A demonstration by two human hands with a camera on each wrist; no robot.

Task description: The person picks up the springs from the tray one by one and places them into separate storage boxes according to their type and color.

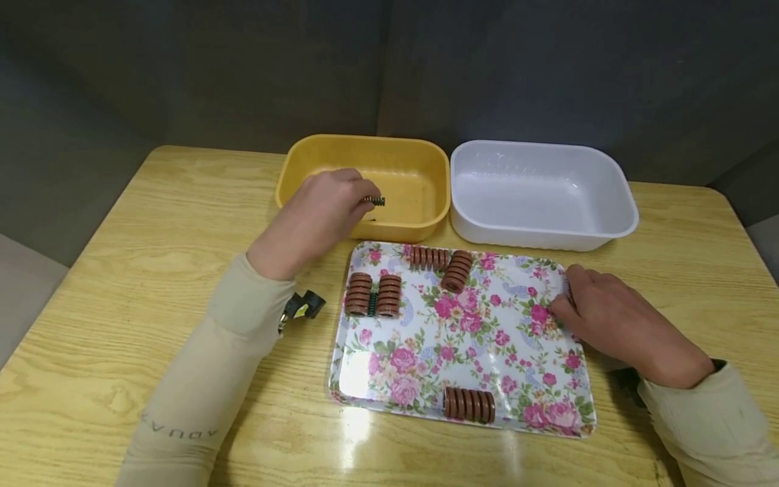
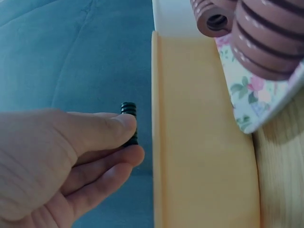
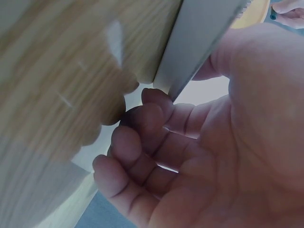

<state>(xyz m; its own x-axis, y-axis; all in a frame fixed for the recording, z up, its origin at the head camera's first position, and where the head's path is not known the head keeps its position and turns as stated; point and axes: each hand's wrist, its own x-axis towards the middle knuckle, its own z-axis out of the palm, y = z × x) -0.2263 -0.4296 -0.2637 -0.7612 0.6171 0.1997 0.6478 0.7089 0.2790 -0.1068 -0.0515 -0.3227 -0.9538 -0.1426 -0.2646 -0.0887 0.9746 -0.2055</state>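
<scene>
My left hand [image 1: 325,210] is over the yellow bin [image 1: 420,231], pinching a small dark green coil spring [image 2: 128,108] between thumb and fingers. The spring's end pokes out past the fingertips in the head view. On the right, my other hand [image 1: 621,325] grips the side of a flowered tray [image 1: 426,365], thumb over the rim and fingers curled along the outside. Several thick brown coil springs lie on that tray: a pair [image 1: 359,295] at the left with a small green spring [image 1: 372,304] between them, two [image 1: 458,271] at the far edge, one [image 1: 468,404] near the front.
A white bin [image 1: 535,233] stands beside the yellow one, both behind the tray. The dark wrist gear [image 1: 306,304] shows at the left cuff. Wooden tabletop [image 1: 152,270] extends on both sides, with a dark wall [image 1: 243,74] behind.
</scene>
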